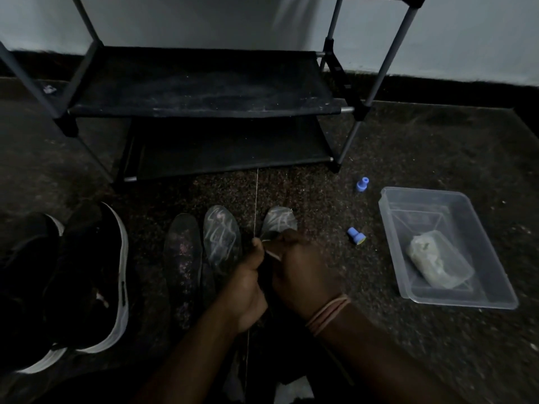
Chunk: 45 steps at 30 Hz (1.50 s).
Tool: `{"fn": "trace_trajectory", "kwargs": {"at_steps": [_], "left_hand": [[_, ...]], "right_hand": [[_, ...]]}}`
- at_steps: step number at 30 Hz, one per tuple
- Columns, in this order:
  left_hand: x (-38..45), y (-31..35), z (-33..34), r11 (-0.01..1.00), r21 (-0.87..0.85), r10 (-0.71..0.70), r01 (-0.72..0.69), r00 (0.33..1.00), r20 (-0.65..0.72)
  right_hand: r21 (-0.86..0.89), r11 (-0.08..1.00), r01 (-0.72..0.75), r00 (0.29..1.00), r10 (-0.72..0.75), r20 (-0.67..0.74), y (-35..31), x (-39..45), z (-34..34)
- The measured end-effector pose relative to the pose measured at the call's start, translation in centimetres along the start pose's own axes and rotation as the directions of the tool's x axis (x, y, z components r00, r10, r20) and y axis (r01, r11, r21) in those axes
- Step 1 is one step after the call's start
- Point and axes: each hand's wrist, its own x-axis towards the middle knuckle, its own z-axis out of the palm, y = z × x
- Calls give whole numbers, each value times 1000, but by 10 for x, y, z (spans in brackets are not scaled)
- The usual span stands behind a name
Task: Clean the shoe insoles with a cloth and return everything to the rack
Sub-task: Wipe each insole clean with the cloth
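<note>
Grey insole (278, 221) runs lengthwise away from you, its near end gripped in both your left hand (248, 282) and right hand (300, 272); the cloth (437, 259) lies in the tub (414, 196), nearer your right.

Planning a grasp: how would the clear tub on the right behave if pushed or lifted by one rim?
The tub looks thin-walled, so probably light; it would likely slide on the floor rather than tip, being low and wide. Lifted by one rim it may flex, and the cloth inside could shift.
</note>
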Motion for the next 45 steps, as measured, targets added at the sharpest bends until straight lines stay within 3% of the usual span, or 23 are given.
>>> {"fn": "trace_trajectory", "kwargs": {"at_steps": [2,4,7,9,16,19,23,25,28,31,37,39,42,43,45], "left_hand": [[1,5,0,998,-54,-23,23,1000,1],[1,12,0,991,-129,-38,38,999,0],[6,24,-10,973,-230,-7,0,999,-32],[8,28,-12,957,-290,-1,-12,999,-46],[10,36,-14,917,-398,-26,-16,995,-99],[11,31,-13,938,-347,-42,3,994,-105],[13,24,-12,949,-306,-88,72,995,-39],[12,24,-15,951,-293,-101,96,995,0],[9,23,-16,961,-255,-107,110,994,25],[8,17,-10,969,-214,-119,122,993,28],[3,3,6,980,-39,-193,195,980,47],[5,3,1,983,-37,-179,180,984,26],[11,3,-6,988,-38,-149,148,989,-18],[11,2,-5,987,-26,-159,159,987,-13],[8,-1,0,981,5,-196,196,980,25]], "right_hand": [[-56,998,-35,999,34,-18,12,3,-11],[-80,976,-201,980,200,-21,33,4,-24],[174,890,-422,890,443,-110,46,5,-29],[330,844,-423,864,486,-133,37,8,-23],[509,803,-310,878,448,-171,33,10,-3],[414,878,-238,936,322,-145,25,5,6],[155,986,-61,977,90,-191,25,1,15],[101,994,53,992,-41,-120,22,2,12],[162,977,142,987,-152,46,11,0,13],[36,994,103,995,-102,-6,16,-1,17],[27,994,-103,917,106,-384,40,2,2],[52,998,-36,936,52,-348,30,1,6],[-2,996,84,992,-84,-96,16,-2,16],[-52,996,74,994,-78,-75,19,0,14],[-129,991,-33,981,8,-191,34,3,7]]}}
